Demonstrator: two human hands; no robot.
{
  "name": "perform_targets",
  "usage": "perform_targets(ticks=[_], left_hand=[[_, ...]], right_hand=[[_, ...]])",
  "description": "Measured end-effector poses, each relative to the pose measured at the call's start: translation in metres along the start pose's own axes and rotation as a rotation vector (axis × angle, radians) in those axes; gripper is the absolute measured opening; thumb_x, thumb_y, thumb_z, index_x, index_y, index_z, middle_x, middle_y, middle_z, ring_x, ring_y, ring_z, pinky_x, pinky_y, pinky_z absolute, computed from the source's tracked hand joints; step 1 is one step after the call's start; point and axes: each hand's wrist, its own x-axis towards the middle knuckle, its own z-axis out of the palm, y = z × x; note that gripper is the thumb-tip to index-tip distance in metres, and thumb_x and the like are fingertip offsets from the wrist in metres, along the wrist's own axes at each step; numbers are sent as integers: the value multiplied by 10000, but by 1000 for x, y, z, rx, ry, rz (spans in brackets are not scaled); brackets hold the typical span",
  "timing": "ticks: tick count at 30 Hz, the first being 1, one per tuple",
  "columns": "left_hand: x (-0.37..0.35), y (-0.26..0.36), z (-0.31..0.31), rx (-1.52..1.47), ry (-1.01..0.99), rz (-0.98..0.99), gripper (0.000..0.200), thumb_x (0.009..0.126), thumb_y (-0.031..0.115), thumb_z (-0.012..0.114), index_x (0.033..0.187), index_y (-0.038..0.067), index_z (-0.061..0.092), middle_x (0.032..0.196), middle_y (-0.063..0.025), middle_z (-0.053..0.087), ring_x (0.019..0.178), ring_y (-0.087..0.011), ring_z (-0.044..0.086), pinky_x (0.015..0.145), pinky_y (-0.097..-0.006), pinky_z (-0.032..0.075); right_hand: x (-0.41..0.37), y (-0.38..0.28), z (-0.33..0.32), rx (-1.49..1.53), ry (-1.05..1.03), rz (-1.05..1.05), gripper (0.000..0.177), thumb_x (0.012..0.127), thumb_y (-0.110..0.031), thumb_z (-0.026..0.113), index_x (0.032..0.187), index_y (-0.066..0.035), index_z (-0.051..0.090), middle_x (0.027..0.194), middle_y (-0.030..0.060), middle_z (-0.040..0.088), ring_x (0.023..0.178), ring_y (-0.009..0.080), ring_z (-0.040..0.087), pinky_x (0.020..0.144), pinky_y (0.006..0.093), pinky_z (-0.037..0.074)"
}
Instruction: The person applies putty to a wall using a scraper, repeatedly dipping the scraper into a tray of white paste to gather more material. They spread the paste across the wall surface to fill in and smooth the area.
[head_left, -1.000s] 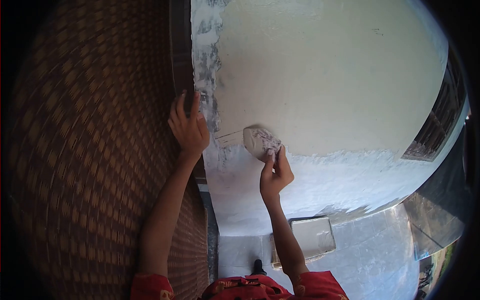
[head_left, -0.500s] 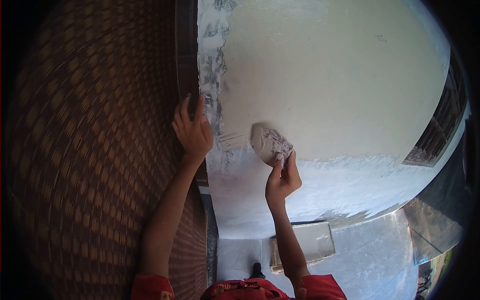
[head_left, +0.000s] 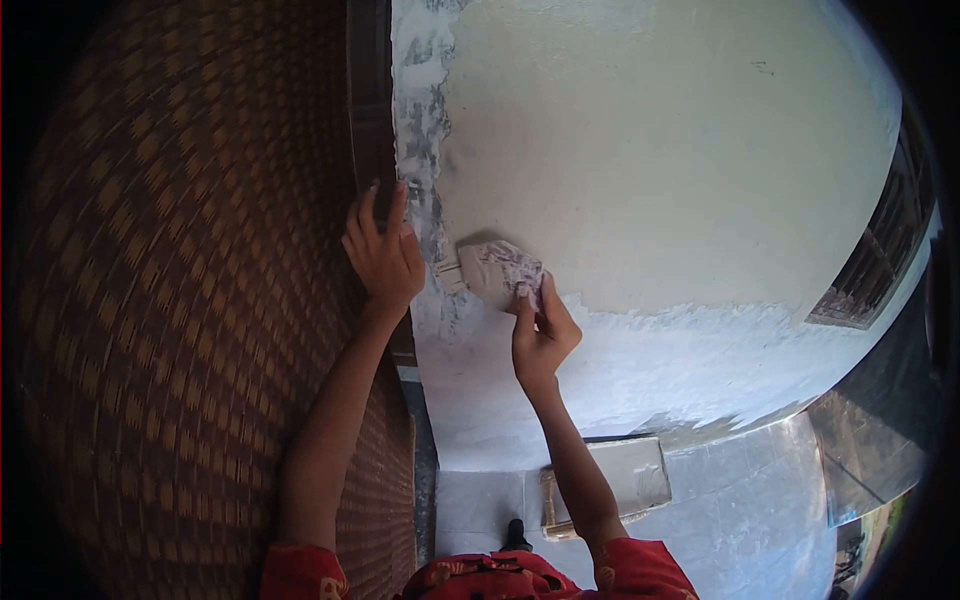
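Observation:
My right hand point(head_left: 545, 335) is closed on a putty knife point(head_left: 490, 275), whose broad blade is smeared with pale filler. The blade lies against the wall point(head_left: 640, 190), near the rough edge of the cream coat. My left hand point(head_left: 385, 255) rests with fingers spread at the wall's corner, by the dark wooden frame point(head_left: 372, 130), holding nothing. Beside its fingertips runs a patchy grey and white strip point(head_left: 425, 120) along the corner. Below the cream coat, the wall is bare bluish white.
A woven bamboo panel point(head_left: 200, 250) fills the left side. A shallow tray point(head_left: 625, 480) containing pale filler lies on the tiled floor point(head_left: 740, 480), below my right forearm. A dark window opening point(head_left: 870, 260) is at the far right.
My right hand has moved the putty knife left and slightly up along the wall, toward the corner strip. My left hand has stayed almost in place.

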Motion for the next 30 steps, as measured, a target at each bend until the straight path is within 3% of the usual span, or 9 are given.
perform_targets(ticks=[2, 7, 11, 13, 16, 18, 24, 30], left_hand=[[-2, -1, 0, 11, 0, 9, 487, 958, 198, 333, 1422, 80, 417, 1345, -243, 433, 1208, -406, 439, 946, -490, 332], [0, -1, -1, -1, -1, 7, 488, 952, 186, 344, 1424, 84, 415, 1342, -246, 432, 1211, -404, 435, 945, -491, 331], [-1, -1, 1, 1, 0, 1, 489, 950, 184, 344, 1421, 76, 416, 1339, -250, 431, 1209, -400, 437, 944, -491, 331], [-1, -2, 2, 11, 3, 9, 488, 951, 185, 343, 1420, 73, 418, 1336, -252, 432, 1204, -399, 440, 944, -490, 332], [-2, -1, 4, -68, 46, -14, 454, 969, 203, 334, 1398, 144, 473, 1355, -201, 442, 1197, -381, 443, 917, -476, 342], [-2, -1, 3, -42, 41, -31, 454, 973, 203, 329, 1400, 145, 471, 1355, -199, 442, 1196, -378, 444, 920, -475, 341], [-3, -3, 6, -36, 55, -20, 453, 974, 202, 329, 1401, 149, 471, 1351, -194, 448, 1197, -375, 445, 914, -474, 344], [-2, -1, 3, -47, 45, -31, 449, 973, 197, 340, 1401, 161, 471, 1349, -190, 448, 1185, -376, 455, 904, -472, 346]], right_hand=[[-8, -13, 12, -142, -62, -236, 338, 811, 70, 658, 1147, 67, 620, 919, 202, 696, 783, 215, 708, 695, 266, 554], [-8, -7, 11, -202, -104, -285, 334, 816, 74, 652, 1148, 51, 624, 934, 193, 698, 786, 239, 713, 674, 265, 547], [10, -9, -21, -290, 12, -236, 368, 797, 93, 643, 1161, 50, 617, 911, 190, 692, 761, 248, 706, 645, 300, 550], [9, -17, -27, -299, 53, -354, 366, 789, 112, 639, 1152, 77, 610, 903, 190, 690, 732, 236, 698, 644, 290, 549], [-9, -22, -7, -254, -111, -436, 332, 808, 87, 656, 1137, 78, 609, 904, 178, 702, 734, 236, 703, 655, 273, 549], [-15, -14, -2, -264, -182, -412, 330, 811, 81, 660, 1137, 72, 612, 929, 183, 703, 754, 249, 709, 673, 277, 551], [13, -15, -27, -370, 141, -286, 349, 834, 83, 636, 1180, 85, 590, 944, 213, 697, 802, 232, 712, 687, 280, 556], [-13, -23, 13, -171, -76, -342, 363, 762, 102, 668, 1121, 54, 635, 900, 171, 696, 735, 239, 697, 642, 272, 534]])
